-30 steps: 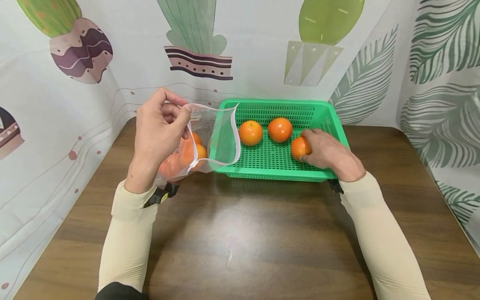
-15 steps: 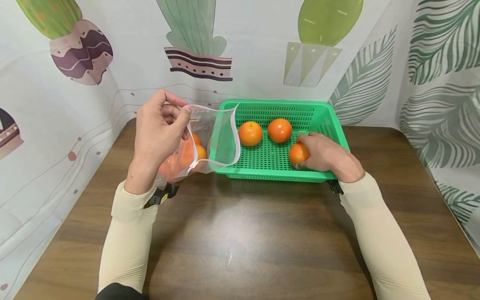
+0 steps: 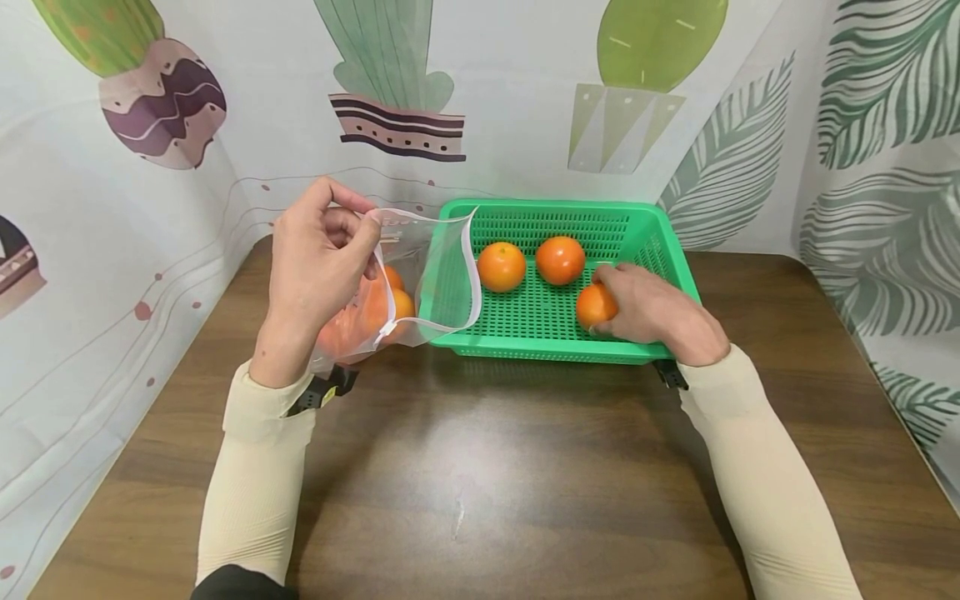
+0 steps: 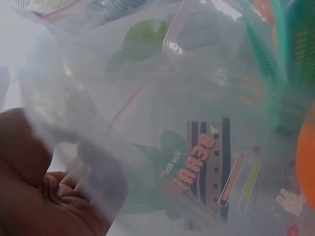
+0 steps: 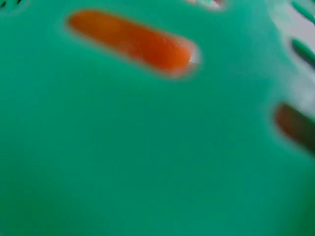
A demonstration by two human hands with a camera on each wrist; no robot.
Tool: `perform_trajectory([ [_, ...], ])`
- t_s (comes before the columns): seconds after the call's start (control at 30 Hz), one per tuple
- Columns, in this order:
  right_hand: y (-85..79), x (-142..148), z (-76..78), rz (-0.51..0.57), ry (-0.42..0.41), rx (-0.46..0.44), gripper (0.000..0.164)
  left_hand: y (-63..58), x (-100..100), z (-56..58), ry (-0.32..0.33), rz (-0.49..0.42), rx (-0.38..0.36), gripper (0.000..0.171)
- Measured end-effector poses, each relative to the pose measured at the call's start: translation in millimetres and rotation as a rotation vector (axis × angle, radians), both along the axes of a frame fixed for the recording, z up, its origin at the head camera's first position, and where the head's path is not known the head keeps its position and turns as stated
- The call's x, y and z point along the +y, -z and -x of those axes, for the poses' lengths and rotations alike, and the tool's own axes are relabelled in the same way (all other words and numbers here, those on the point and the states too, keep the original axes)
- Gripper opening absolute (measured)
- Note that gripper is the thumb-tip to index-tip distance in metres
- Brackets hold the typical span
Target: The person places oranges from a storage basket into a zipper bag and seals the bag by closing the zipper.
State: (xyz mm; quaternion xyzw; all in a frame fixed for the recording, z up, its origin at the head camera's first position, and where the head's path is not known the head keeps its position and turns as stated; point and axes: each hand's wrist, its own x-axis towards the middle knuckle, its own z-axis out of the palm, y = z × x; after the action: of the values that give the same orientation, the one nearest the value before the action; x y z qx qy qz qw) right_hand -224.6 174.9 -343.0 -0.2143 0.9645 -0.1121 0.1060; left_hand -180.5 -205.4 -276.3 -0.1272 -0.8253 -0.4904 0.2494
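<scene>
My left hand (image 3: 315,262) pinches the rim of a clear zip bag (image 3: 450,279) between thumb and fingers. The bag's white-edged mouth gapes toward the basket, and several oranges (image 3: 402,310) lie inside, partly hidden by the hand. In the left wrist view the printed plastic of the bag (image 4: 147,108) fills most of the picture. Over in the green basket (image 3: 555,348), my right hand (image 3: 647,308) grips an orange (image 3: 596,308) low down near the front right. The basket wall (image 5: 147,147) blocks the right wrist view, with orange showing through a slot.
Two more oranges, one at the left (image 3: 501,267) and one near the middle (image 3: 560,260), sit in the basket. It stands on a brown wooden table (image 3: 465,467). A cactus-patterned cloth (image 3: 517,92) hangs right behind.
My right hand has shifted slightly left and toward me, bringing its orange along the basket floor. The left hand and the bag stay in place.
</scene>
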Motion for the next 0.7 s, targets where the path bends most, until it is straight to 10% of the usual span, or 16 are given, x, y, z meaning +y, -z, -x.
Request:
perform_trajectory([
  [0.7,-13.6,0,-9.7,0.078,-0.016,0.094,0.058,1.2,1,-0.2,0.004,0.008,-0.001,0.010],
])
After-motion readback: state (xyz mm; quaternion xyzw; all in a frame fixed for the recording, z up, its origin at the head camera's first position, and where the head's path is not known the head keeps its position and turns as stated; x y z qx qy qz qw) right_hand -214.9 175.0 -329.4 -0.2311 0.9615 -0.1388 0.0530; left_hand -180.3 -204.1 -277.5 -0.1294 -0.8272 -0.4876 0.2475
